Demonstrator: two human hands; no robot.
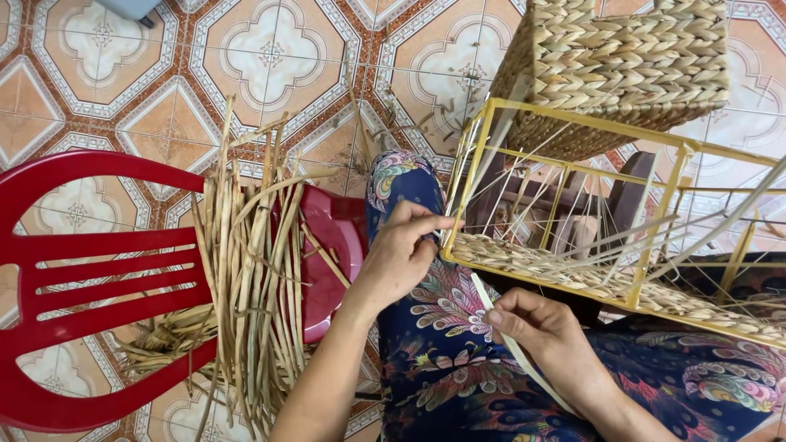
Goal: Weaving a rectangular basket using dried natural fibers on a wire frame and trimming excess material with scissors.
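Head view: thin strip pinched at frame edge

Pale strip (pixel 512 344) looks light, bendy, prob. easy to crease; grip near frame. Right hand (pixel 544 331) pinches it below yellow frame (pixel 479 155); left hand (pixel 401 254) pinches at frame's corner. Dried reeds (pixel 250 270) on red chair (pixel 74 270), left of frame. Woven basket (pixel 622 65) above frame.

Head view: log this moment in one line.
left hand: at yellow frame corner | right hand: pinching pale strand | dried reeds: on red chair
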